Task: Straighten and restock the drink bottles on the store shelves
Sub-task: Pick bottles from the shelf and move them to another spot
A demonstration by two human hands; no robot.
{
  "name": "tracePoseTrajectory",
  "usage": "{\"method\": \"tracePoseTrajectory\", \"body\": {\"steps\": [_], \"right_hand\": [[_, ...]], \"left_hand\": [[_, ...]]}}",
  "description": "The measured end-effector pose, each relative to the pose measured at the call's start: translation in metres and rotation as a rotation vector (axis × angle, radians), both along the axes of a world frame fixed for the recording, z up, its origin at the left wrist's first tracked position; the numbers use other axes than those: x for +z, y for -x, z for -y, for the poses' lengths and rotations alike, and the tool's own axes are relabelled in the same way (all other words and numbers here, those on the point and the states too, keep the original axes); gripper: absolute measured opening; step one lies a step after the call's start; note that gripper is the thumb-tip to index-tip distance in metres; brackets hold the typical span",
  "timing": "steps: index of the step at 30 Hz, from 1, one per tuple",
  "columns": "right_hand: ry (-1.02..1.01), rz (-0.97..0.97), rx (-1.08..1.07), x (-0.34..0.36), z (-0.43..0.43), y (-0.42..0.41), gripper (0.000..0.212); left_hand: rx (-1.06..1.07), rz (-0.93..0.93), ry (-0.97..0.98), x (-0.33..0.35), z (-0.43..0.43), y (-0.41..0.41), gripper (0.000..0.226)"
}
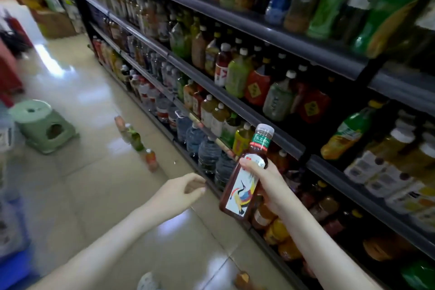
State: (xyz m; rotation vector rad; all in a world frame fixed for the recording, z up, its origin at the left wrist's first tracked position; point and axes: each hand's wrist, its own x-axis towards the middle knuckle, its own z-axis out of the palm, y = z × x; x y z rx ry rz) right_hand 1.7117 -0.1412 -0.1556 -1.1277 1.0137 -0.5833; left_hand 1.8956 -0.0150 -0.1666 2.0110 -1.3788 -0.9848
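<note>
Since every position below is referenced to the held bottle (244, 176), it is noted first. It is in the air, tilted with its cap up and to the right, and sits in front of the lower tiers of the shelf unit (259, 116). It has dark red-brown contents, a clear cap, a green neck band and a white label with a bird drawing.

- Far left of it and higher in frame: a green stool (40, 122), upright on the tiled floor (94, 172) and well apart.
- Left of it, closer in: three loose bottles (135, 138) stand on the floor in a short row, one pinkish, one green and one orange. They are blurred and the labels cannot be read.
- Just left of it: the left hand (181, 190), with fingers loosely curled and the thumb near the forefinger. Nothing is held, and the hand is apart from the bottle.
- Behind it, up and to the left: large water bottles (207, 155), packed side by side on the bottom tier.
- On its right side: the right hand (266, 181) grips it. One digit lies across the front of the shoulder, and the remaining fingers are hidden behind the bottle.
- Below it, at the frame's bottom edge: one small brownish bottle (242, 278) on the floor. It is blurred, and I cannot tell whether it is upright or lying.
- Behind it, above and to the right: the upper tiers are crowded with tea and juice bottles, mostly upright.
- Far right of it: an orange-and-green bottle (346, 129) leans over its neighbours.
</note>
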Motion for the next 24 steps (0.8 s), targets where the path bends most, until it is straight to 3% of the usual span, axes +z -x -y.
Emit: {"method": "tracePoseTrajectory", "body": {"steps": [10, 16, 21, 24], "right_hand": [[0.112, 0.079, 0.049, 0.042, 0.038, -0.28, 0.021], [0.187, 0.094, 0.037, 0.063, 0.075, -0.397, 0.046], [0.195, 0.099, -0.018, 0.054, 0.133, -0.494, 0.07], [0.198, 0.144, -0.034, 0.053, 0.183, -0.571, 0.051]], "left_hand": [[0.096, -0.007, 0.174, 0.032, 0.029, -0.26, 0.023], [0.111, -0.04, 0.253, 0.05, 0.073, -0.375, 0.021], [0.089, 0.042, 0.345, 0.075, 0.139, -0.495, 0.019], [0.046, 0.106, 0.385, 0.095, 0.187, -0.565, 0.017]]}}
